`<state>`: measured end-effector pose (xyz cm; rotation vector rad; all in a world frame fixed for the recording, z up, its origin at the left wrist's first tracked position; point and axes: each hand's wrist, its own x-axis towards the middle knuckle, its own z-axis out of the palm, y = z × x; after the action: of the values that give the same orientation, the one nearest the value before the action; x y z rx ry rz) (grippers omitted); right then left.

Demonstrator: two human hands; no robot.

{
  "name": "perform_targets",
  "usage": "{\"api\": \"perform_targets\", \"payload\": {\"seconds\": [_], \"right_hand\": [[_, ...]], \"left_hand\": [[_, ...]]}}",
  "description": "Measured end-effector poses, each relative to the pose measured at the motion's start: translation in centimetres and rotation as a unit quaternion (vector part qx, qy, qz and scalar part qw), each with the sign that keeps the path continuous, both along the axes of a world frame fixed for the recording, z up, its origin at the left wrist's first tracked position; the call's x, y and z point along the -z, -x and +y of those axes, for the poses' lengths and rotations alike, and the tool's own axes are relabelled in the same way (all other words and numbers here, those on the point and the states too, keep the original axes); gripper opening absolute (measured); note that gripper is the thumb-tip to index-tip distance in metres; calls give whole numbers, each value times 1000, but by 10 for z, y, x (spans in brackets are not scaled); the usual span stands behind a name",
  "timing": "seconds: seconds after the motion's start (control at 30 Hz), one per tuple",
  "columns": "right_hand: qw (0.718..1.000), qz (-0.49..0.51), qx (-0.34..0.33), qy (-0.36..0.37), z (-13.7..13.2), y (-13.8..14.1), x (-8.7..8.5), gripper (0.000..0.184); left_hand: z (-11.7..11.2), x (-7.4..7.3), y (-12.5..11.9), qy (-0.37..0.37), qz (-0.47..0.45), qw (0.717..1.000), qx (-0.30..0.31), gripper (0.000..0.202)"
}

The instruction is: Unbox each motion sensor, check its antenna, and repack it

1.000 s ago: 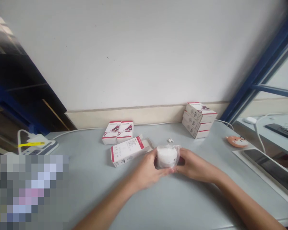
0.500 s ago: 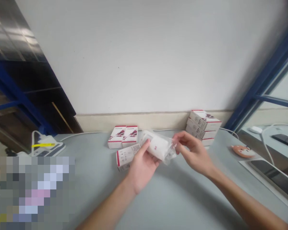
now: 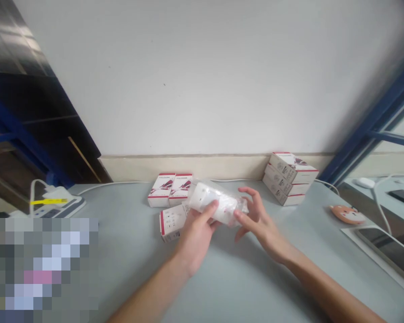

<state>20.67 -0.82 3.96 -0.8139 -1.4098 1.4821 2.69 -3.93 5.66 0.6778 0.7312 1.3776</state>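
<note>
A white plastic device in a clear plastic bag [image 3: 208, 202] is held above the table. My left hand [image 3: 197, 235] grips it from below, thumb across its front and fingers behind. My right hand [image 3: 261, 226] is at the bag's crumpled right end, its thumb touching the plastic and its fingers spread apart. Just behind and left of the left hand, a white and red box [image 3: 171, 222] lies on its side, partly hidden by the hand. Farther back two similar boxes [image 3: 161, 190] lie flat side by side, one partly covered by the bag.
Three more boxes [image 3: 289, 179] form a stack at the back right against the wall. An orange animal-shaped item [image 3: 348, 214] and a dark-screened phone-like slab [image 3: 387, 251] lie at right. A power strip [image 3: 65, 207] with white cables sits at left, above a blurred-out patch.
My right hand has gone from pinching the bag's end to spread fingers with the thumb against it. The bagged device has turned slightly and shifted left. The view has shifted a little.
</note>
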Motion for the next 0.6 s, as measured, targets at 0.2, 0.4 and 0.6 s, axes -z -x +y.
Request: {"api": "perform_targets", "payload": {"seconds": [0.2, 0.4, 0.6], "right_hand": [[999, 24, 36, 18, 2, 8, 2, 45], [988, 109, 113, -5, 9, -3, -5, 34], [985, 124, 92, -81, 7, -29, -23, 23]], "left_hand": [[2, 1, 2, -21, 2, 1000, 20, 54], [4, 3, 3, -53, 100, 994, -2, 70], [-3, 11, 5, -384, 535, 707, -259, 83]]}}
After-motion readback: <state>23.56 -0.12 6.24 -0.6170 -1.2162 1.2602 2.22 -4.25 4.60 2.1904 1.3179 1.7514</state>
